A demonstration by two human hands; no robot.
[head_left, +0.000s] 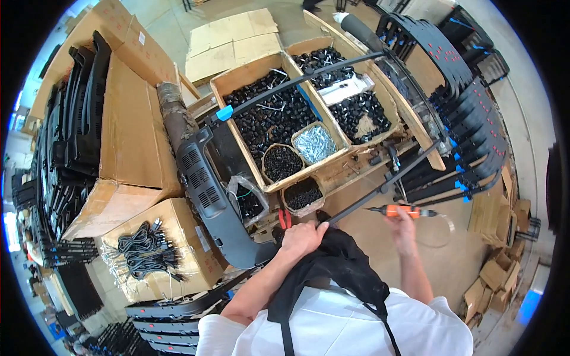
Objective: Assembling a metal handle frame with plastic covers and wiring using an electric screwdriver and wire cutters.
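Observation:
My left hand (303,238) is closed around the near end of a black tubular metal frame (380,190), close to my waist. To its left lies a black plastic housing (205,178) with vent slots, at the left end of that frame. My right hand (404,228) grips an orange and black electric screwdriver (401,211), held out to the right with its tip pointing left, below the near tube. Blue tape (224,113) is wrapped on the far tube. Red-handled pliers (285,218) rest just beyond my left hand.
Wooden bins (267,184) of black plastic caps stand ahead, with tubs of silver screws (315,144) and black screws (282,164). Coiled black cables (145,249) lie on a carton at left. A large carton (133,118) holds black panels. Black frames (475,124) are stacked at right.

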